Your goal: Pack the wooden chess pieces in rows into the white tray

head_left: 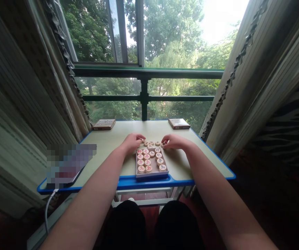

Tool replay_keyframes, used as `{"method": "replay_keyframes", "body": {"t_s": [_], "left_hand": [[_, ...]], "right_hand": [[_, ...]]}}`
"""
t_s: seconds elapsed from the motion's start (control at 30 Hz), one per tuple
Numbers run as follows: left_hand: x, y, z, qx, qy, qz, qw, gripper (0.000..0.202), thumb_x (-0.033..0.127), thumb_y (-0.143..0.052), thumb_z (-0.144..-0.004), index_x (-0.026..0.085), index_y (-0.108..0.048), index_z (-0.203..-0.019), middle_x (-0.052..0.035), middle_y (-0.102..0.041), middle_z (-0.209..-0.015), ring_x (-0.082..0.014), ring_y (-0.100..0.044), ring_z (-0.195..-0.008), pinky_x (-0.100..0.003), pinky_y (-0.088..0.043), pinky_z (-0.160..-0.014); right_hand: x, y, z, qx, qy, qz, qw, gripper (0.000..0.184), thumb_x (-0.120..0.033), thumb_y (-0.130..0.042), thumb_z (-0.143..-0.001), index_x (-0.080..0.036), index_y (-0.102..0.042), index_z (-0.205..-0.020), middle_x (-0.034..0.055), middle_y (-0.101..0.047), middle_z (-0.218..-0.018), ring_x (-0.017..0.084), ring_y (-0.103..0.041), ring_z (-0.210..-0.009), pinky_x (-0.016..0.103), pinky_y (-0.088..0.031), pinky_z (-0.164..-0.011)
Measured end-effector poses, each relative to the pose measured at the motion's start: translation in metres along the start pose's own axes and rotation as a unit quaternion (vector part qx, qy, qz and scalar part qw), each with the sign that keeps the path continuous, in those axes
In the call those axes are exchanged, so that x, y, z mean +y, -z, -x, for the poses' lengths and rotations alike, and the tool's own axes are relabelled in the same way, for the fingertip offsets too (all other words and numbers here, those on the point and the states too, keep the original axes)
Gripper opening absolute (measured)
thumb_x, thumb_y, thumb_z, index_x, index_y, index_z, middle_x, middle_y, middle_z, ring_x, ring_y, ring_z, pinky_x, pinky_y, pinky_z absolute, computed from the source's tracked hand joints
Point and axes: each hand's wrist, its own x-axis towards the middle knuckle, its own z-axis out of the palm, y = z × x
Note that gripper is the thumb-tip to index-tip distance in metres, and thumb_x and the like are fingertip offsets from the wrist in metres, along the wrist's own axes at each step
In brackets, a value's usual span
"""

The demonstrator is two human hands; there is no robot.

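Note:
An open shallow box (152, 173) sits at the table's near edge, holding several round wooden xiangqi pieces. Red-marked pieces (147, 162) fill two columns on its left, and black-marked pieces (160, 161) line its right side, with a bare patch of box floor between them. Just beyond the box, several loose pieces (151, 143) lie on the table. At their left end, my left hand (133, 141) has its fingers curled over a piece (143, 141). My right hand (175, 141) pinches another piece (162, 144) at the right end, its fingertips partly covering it.
Two flat boxes stand at the far corners, one on the left (104, 124) and one on the right (179, 123). A blurred-out device (72, 166) with a white cable (47, 208) lies at the table's left. Curtains (227, 90) hang close on both sides; a window is behind.

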Motion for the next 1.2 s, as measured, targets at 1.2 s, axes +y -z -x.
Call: {"method": "replay_keyframes", "body": {"t_s": [1.2], "left_hand": [[-0.002, -0.011, -0.007, -0.001, -0.040, -0.034, 0.999, 0.029, 0.029, -0.055, -0.071, 0.018, -0.070, -0.093, -0.0062, -0.068, -0.103, -0.0210, -0.060, -0.095, -0.028, -0.044, -0.087]], "right_hand": [[-0.006, -0.016, -0.004, 0.127, 0.114, 0.056, 0.984, 0.026, -0.024, -0.062, -0.073, -0.022, -0.069, -0.097, 0.0088, -0.061, -0.100, 0.022, -0.051, -0.094, 0.033, -0.040, -0.086]]}}
